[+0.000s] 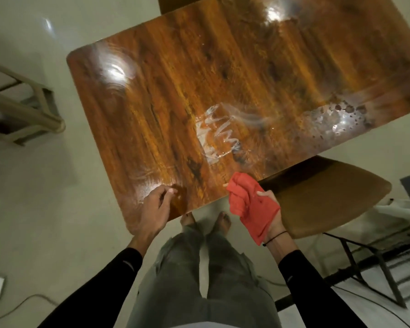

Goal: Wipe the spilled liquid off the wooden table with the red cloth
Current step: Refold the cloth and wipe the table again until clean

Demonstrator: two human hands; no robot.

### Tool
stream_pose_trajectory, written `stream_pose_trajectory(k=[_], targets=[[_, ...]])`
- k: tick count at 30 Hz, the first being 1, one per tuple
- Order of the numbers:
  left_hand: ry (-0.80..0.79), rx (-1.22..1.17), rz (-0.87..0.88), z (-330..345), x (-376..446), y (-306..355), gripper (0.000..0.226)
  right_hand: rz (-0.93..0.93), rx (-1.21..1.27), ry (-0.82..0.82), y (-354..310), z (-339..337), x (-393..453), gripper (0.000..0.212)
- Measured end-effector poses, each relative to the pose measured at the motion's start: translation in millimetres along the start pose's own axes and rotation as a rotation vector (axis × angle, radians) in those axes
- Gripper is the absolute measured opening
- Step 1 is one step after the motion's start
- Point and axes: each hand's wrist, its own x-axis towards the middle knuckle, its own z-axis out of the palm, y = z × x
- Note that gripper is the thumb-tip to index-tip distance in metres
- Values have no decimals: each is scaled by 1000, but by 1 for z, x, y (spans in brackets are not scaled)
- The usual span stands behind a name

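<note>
From the head view, looking straight down, the right hand (269, 209) holds the red cloth (249, 207) bunched in its curled fingers, just at the near edge of the wooden table (166, 91), with most of the cloth hanging off the edge over the floor. The left hand (155, 208) rests on the near corner of the table, fingers loosely bent and holding nothing, as if steadying. The spilled liquid (219, 136) lies as a streaked, shiny patch ahead of the cloth and slightly to its left, its long axis running away from the person; more wet spatter (341, 117) shows further off to the right, near the table's right edge. The cloth hand is plainly the nearer one to both patches, so I'd expect a forward reach from it. A brown chair seat (329, 192) sits tucked by the table on the right.
</note>
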Motion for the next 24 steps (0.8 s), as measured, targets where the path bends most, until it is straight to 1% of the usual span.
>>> stream_pose_trajectory(k=[2,3,5,6,8,11,13,15,16,18,19,21,22,23,24], targets=[[121,-34,-75,-6,5,-9,33,-21,-72,-24,2,8,10,61],[182,-54,-122,-11,8,-14,34,-26,-119,-78,4,18,16,57],[280,-177,-155,-22,12,-27,32,-3,-160,-140,15,32,29,42],[320,-243,-156,-27,13,-33,33,8,-168,-53,21,35,35,46],[395,-299,-163,-38,14,-46,34,7,-180,61,30,42,51,57],[440,-296,-155,-52,15,-65,35,-76,-343,15,36,76,76,73],[440,-227,-126,-57,17,-76,35,-163,-509,51,44,104,94,70],[445,-126,-96,-58,19,-85,39,-325,-787,88,58,126,108,62],[452,-86,-86,-58,20,-88,41,-410,-941,71,69,136,112,62],[477,-34,-53,-56,21,-91,39,-585,-1290,-19,92,152,120,65],[487,-18,-35,-56,22,-92,36,-684,-1522,-76,106,155,124,68],[499,10,-6,-56,25,-94,35,-870,-2066,-182,139,152,136,74],[498,24,8,-56,27,-96,35,-902,-2300,-243,154,147,139,77],[493,39,22,-56,30,-97,36,-896,-2455,-300,168,141,141,79],[481,55,32,-55,33,-97,37,-890,-2526,-338,176,134,142,80]])
